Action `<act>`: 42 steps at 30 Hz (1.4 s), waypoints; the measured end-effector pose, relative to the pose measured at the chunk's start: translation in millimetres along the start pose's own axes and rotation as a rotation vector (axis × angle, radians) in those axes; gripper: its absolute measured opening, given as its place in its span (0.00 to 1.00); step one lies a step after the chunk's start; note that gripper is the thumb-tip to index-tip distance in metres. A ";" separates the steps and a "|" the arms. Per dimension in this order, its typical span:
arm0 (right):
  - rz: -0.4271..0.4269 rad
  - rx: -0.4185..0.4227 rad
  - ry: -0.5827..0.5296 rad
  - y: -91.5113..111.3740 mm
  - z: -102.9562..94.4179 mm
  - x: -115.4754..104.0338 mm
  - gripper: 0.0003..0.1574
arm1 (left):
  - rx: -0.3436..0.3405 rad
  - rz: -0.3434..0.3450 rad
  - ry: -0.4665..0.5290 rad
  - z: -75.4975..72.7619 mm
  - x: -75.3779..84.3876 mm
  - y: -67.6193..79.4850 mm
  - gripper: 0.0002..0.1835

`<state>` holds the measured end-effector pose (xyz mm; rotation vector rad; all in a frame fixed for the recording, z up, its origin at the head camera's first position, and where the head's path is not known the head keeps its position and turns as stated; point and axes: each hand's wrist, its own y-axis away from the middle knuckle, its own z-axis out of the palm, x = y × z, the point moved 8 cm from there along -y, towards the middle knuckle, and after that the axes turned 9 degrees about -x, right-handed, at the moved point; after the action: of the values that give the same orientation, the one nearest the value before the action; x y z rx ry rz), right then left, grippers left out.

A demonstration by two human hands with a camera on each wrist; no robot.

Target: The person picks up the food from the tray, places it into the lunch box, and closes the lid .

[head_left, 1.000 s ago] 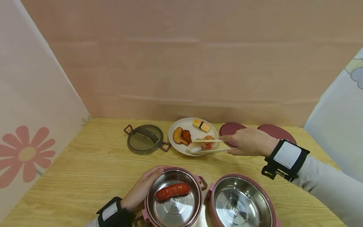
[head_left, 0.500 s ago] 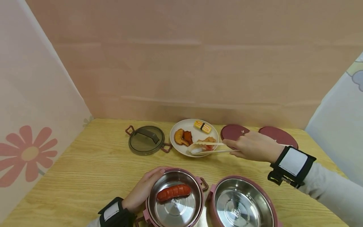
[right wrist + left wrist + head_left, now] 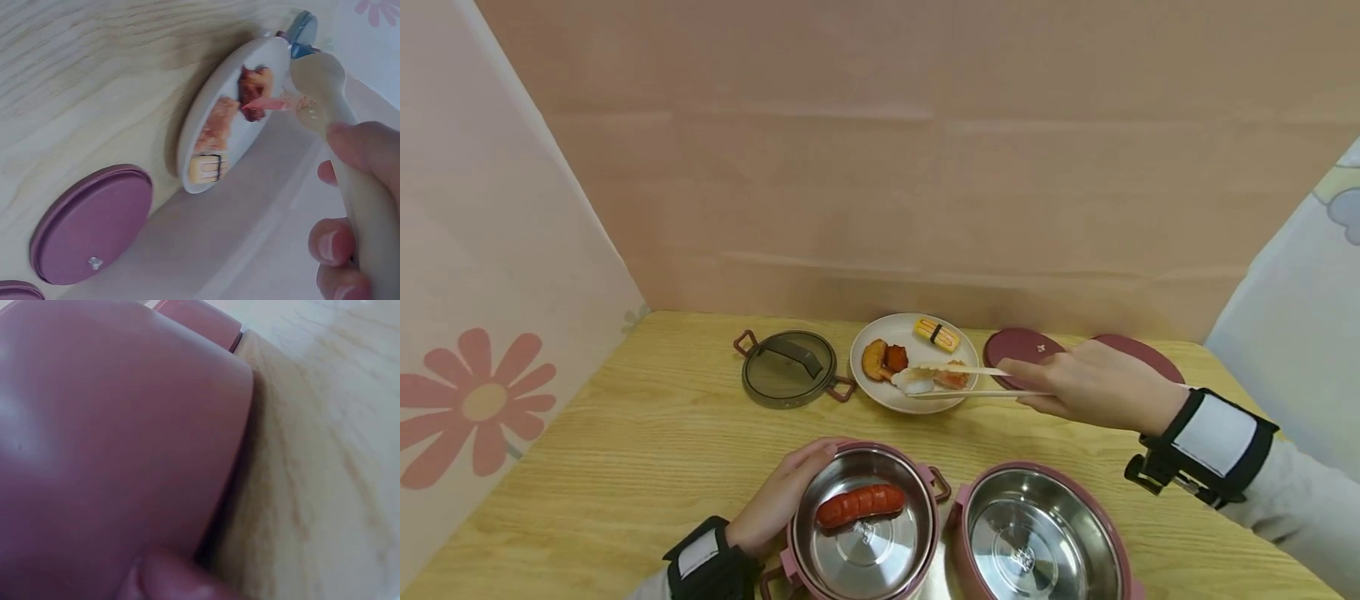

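My right hand (image 3: 1086,383) grips cream-coloured tongs (image 3: 340,119). Between the tong tips is a white and pinkish piece of food (image 3: 913,381), like shrimp sushi, held just over the white plate (image 3: 868,325). On that plate lie a yellow egg piece with a dark band (image 3: 937,335), a golden-brown curved piece (image 3: 874,360), a reddish-brown chunk (image 3: 896,358) and an orange fried-looking piece (image 3: 215,125). My left hand (image 3: 786,492) holds the outer wall of a pink steel-lined pot (image 3: 928,492), in which a red sausage (image 3: 861,506) lies. A fingertip (image 3: 175,578) presses the pot's side.
A second pink pot (image 3: 1033,542) stands right of the first, steel interior showing. A dark glass lid (image 3: 786,379) with brown handles lies left of the plate. Two maroon round lids (image 3: 1018,346) sit right of it, partly behind my right hand. Papered walls border the table.
The tongs have closed round the white piece and raised it slightly off the plate. My right wrist has shifted right and down. The left hand stays on the pot.
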<state>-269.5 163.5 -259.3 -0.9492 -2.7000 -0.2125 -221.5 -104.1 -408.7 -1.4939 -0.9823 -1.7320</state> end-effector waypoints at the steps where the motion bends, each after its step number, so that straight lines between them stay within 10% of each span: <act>1: -0.004 0.009 0.004 1.0 -2.8 -1.3 0.19 | 0.000 0.003 0.002 0.1 0.1 0.1 0.30; 10: -0.139 0.239 0.134 11.9 -32.5 -25.9 0.34 | -0.006 -0.005 0.018 -0.4 -0.7 0.0 0.32; 42: -0.324 0.254 0.262 35.7 -48.4 -126.2 0.20 | -0.045 0.025 0.066 4.5 -2.7 -0.5 0.30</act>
<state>-142.6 105.6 -249.3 -0.3798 -2.5420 -0.0483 -219.3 -100.0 -411.1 -1.4618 -0.8929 -1.7852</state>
